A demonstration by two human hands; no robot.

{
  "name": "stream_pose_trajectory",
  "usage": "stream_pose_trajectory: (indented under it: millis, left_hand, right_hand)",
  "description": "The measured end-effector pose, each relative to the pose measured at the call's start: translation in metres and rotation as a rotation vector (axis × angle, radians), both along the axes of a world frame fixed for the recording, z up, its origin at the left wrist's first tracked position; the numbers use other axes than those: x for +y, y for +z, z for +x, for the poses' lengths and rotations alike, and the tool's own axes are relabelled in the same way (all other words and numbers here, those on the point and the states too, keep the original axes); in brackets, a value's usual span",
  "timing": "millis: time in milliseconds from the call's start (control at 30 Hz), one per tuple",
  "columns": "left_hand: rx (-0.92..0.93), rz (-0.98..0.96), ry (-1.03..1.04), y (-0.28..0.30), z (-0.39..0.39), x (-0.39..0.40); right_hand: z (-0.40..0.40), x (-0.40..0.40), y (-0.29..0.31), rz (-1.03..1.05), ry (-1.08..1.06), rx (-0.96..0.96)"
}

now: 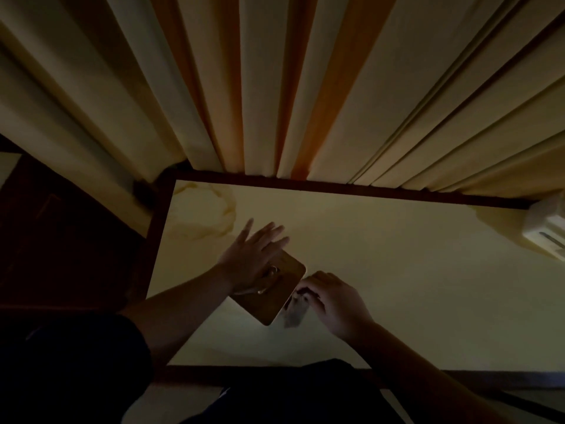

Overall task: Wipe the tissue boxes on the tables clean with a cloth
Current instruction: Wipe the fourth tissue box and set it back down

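Note:
A brown wooden tissue box point(272, 304) with rounded corners lies turned at an angle in the middle of the pale table point(397, 270). My left hand point(253, 255) rests flat on its top with the fingers spread and straight. Just right of the box, my right hand point(333, 298) grips a small crumpled cloth point(295, 310) against the box's right side. The scene is dim, so the slot on the box's top shows only as a faint glint.
Long cream and orange curtains point(275, 87) hang along the table's far edge. A white object point(547, 234) sits at the table's far right corner. A dark wooden panel point(61, 240) stands to the left. A dark frame point(336, 186) borders the table.

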State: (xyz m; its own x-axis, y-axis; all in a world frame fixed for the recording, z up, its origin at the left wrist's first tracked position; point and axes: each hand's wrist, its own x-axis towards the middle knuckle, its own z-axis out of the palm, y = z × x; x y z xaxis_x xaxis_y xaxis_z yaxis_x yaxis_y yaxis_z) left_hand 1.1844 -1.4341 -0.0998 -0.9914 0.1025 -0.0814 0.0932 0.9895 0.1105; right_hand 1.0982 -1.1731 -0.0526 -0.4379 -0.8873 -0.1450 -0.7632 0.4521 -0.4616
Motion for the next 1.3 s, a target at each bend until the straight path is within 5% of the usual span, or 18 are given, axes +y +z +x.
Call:
stream_pose_trajectory:
  millis: [200,333,533,700,967,1300]
  left_hand:
    - [0.082,0.449,0.944,0.011,0.031,0.082]
    - [0.057,0.483,1.165,0.009,0.031,0.113]
    - [0.025,0.301,0.897,-0.007,0.039,0.099]
    - [0.04,0.232,0.682,-0.015,0.049,0.076]
    - [0.051,0.245,0.642,-0.01,0.051,0.073]
    - [0.105,0.277,0.636,-0.008,0.05,0.074]
  right_hand:
    - [-0.019,-0.011,0.023,0.111,-0.045,0.001]
    - [-0.033,-0.026,0.027,0.144,-0.004,0.018]
    - [-0.024,-0.051,0.015,0.176,0.086,0.047]
    - [0.0,-0.04,-0.001,0.06,-0.18,0.053]
    - [0.013,-0.016,-0.012,0.123,0.001,0.325]
    - [-0.013,-0.104,0.005,0.217,0.054,0.314]
